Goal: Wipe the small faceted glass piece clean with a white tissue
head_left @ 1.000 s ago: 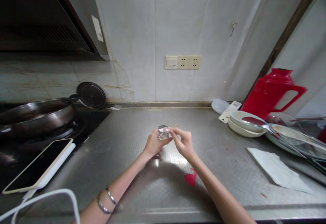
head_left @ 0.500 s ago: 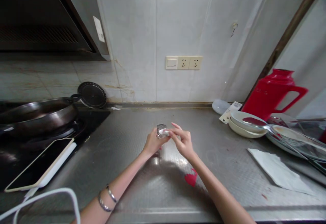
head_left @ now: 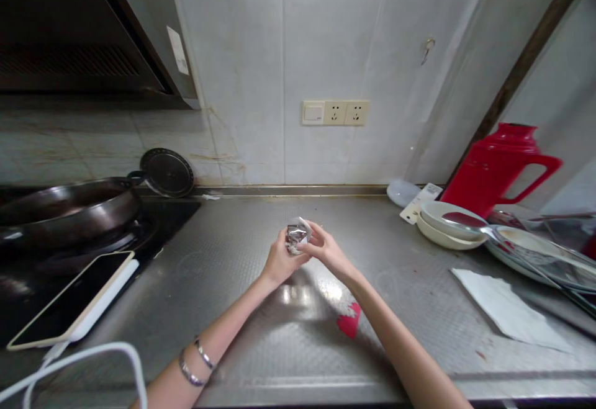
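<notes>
Broadly, the tiled wall (head_left: 237,55) backs a steel counter (head_left: 223,347), whose textured, shiny surface runs from the black hob (head_left: 172,213) to the white bowls (head_left: 449,240), with room either side of the forearms (head_left: 237,319) and behind, up to the raised back edge (head_left: 261,191). Over mid-counter, the left hand (head_left: 279,265) curls round a crinkled silvery packet (head_left: 295,235); the right hand (head_left: 329,251) pinches its right side narrowly. Nearer the front lies a jagged red scrap (head_left: 349,322).
</notes>
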{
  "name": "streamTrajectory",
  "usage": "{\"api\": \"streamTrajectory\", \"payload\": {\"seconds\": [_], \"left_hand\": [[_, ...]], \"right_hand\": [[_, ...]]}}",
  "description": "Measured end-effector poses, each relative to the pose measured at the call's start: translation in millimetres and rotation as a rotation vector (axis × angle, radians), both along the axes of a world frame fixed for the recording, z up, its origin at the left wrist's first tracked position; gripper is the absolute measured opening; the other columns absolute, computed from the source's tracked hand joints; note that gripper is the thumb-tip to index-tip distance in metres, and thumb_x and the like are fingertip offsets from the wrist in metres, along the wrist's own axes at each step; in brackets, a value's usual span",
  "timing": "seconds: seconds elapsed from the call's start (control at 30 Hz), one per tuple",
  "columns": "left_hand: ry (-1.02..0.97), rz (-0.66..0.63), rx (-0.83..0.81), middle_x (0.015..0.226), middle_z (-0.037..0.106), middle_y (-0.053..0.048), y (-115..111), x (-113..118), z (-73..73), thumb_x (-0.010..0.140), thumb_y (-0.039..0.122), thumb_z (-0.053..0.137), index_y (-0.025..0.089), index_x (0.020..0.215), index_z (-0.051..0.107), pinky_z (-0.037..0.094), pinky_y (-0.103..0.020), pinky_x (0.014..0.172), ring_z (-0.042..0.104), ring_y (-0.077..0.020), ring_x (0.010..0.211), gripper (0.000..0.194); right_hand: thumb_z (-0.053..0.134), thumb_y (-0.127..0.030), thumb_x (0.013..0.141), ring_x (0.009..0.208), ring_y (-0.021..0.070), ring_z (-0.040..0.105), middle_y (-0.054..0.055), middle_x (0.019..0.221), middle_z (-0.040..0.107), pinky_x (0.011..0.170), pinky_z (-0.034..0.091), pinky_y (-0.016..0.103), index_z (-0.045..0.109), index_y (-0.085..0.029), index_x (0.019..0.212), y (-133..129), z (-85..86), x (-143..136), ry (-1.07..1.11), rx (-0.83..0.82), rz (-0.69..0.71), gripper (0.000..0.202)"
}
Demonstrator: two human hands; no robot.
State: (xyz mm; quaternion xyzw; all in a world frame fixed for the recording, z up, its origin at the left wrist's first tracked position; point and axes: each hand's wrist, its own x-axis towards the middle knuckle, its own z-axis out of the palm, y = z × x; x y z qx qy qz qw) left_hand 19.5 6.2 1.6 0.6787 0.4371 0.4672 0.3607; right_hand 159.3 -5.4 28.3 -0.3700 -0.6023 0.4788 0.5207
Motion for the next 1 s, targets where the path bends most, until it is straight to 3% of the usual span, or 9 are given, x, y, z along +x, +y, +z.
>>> {"api": "streamTrajectory", "payload": {"seconds": [0.13, 0.2, 0.27, 0.4, 0.53, 0.7, 0.8, 0.9, 1.0], "left_hand": [[-0.030, -0.045, -0.072, 0.093, 0.067, -0.005, 2, 0, -3.6, 0.066, 0.031, 0.070, 0.018, 0.122, 0.045, 0.050, -0.023, 0.051, 0.063, -0.0158, 0.068, 0.063], [-0.033, -0.073, -0.057, 0.098, 0.066, -0.006, 2, 0, -5.6, 0.065, 0.031, 0.071, 0.019, 0.128, 0.040, 0.053, -0.026, 0.060, 0.064, -0.0179, 0.077, 0.071], [-0.038, -0.068, -0.005, 0.112, 0.061, -0.010, 2, 0, -7.5, 0.060, 0.032, 0.077, 0.020, 0.137, 0.028, 0.053, -0.031, 0.074, 0.063, -0.0207, 0.091, 0.092], [0.044, -0.024, 0.153, 0.142, 0.029, -0.019, 5, -5, -8.8, 0.050, 0.039, 0.083, 0.024, 0.145, 0.005, 0.050, -0.041, 0.086, 0.055, -0.0260, 0.106, 0.123], [0.145, -0.128, 0.274, 0.147, 0.016, -0.018, 10, -10, -9.9, 0.048, 0.042, 0.084, 0.025, 0.145, 0.008, 0.041, -0.048, 0.098, 0.043, -0.0318, 0.121, 0.124], [0.163, -0.112, 0.324, 0.139, 0.028, -0.016, 15, -11, -11.7, 0.055, 0.040, 0.080, 0.021, 0.132, 0.033, 0.028, -0.049, 0.108, 0.028, -0.0326, 0.133, 0.092], [0.124, -0.093, 0.299, 0.131, 0.039, -0.013, 12, -10, -7.2, 0.051, 0.034, 0.082, 0.021, 0.123, 0.042, 0.029, -0.048, 0.107, 0.035, -0.0309, 0.128, 0.084], [0.047, -0.124, 0.184, 0.120, 0.051, -0.010, 5, -8, 0.1, 0.050, 0.030, 0.083, 0.021, 0.121, 0.042, 0.039, -0.043, 0.099, 0.050, -0.0276, 0.114, 0.082], [0.001, -0.190, 0.058, 0.107, 0.058, -0.007, -2, -6, 4.4, 0.054, 0.029, 0.081, 0.021, 0.121, 0.039, 0.047, -0.035, 0.086, 0.059, -0.0215, 0.095, 0.078]], "right_hand": [[0.076, -0.027, 0.060, 0.106, 0.0204, 0.060, 0.007, 0.119, 0.062, 0.093, 0.047, 0.035, 0.053, -0.022, 0.122, -2, 0.3, -4, -0.042, 0.068, -0.042, 0.066], [0.076, -0.025, 0.060, 0.100, 0.0206, 0.063, 0.006, 0.113, 0.065, 0.089, 0.050, 0.035, 0.055, -0.020, 0.118, -1, 0.6, -4, -0.037, 0.059, -0.068, 0.062], [0.075, -0.026, 0.061, 0.094, 0.0210, 0.065, 0.006, 0.106, 0.067, 0.081, 0.054, 0.034, 0.057, -0.020, 0.115, 1, 0.9, -1, -0.019, 0.017, -0.098, 0.057], [0.068, -0.034, 0.069, 0.084, 0.0211, 0.067, 0.007, 0.097, 0.068, 0.061, 0.057, 0.029, 0.061, -0.017, 0.108, 4, 0.4, 4, 0.043, -0.187, -0.113, 0.044], [0.065, -0.040, 0.072, 0.077, 0.0182, 0.066, 0.005, 0.092, 0.067, 0.057, 0.056, 0.027, 0.062, -0.017, 0.103, 3, 0.1, 6, 0.036, -0.282, -0.053, 0.038], [0.067, -0.043, 0.072, 0.086, 0.0189, 0.064, 0.005, 0.096, 0.067, 0.057, 0.054, 0.023, 0.064, -0.018, 0.099, -2, 1.5, 3, -0.041, -0.230, -0.030, 0.038], [0.058, -0.053, 0.077, 0.076, 0.0189, 0.065, 0.007, 0.091, 0.067, 0.053, 0.055, 0.028, 0.065, -0.017, 0.096, 1, -0.9, 5, 0.061, -0.287, -0.003, 0.042], [0.054, -0.057, 0.077, 0.058, 0.0164, 0.061, 0.005, 0.075, 0.065, 0.045, 0.054, 0.030, 0.066, -0.015, 0.086, 8, -6.0, 10, 0.071, -0.335, -0.044, 0.045], [0.060, -0.050, 0.073, 0.054, 0.0144, 0.056, 0.002, 0.064, 0.061, 0.043, 0.052, 0.027, 0.067, -0.014, 0.073, 16, -10.1, 17, -0.090, -0.181, -0.204, 0.037]]}}
